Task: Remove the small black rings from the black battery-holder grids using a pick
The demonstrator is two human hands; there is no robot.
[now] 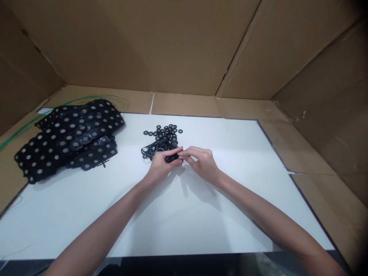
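My left hand (163,165) and my right hand (202,163) meet at the middle of a white board (178,214). Both pinch a small black plastic piece (172,157) between fingers and thumbs. Just beyond the fingertips lies a black emptied frame strip (151,148), and past it a loose heap of several small black rings (166,131). To the left, a stack of black sheets (69,138) dotted with pale round inserts rests on the board's far left corner.
Brown cardboard walls (184,46) enclose the work area on three sides, with cardboard flooring (316,153) around the board. Thin green strings (25,126) trail at the far left behind the black sheets.
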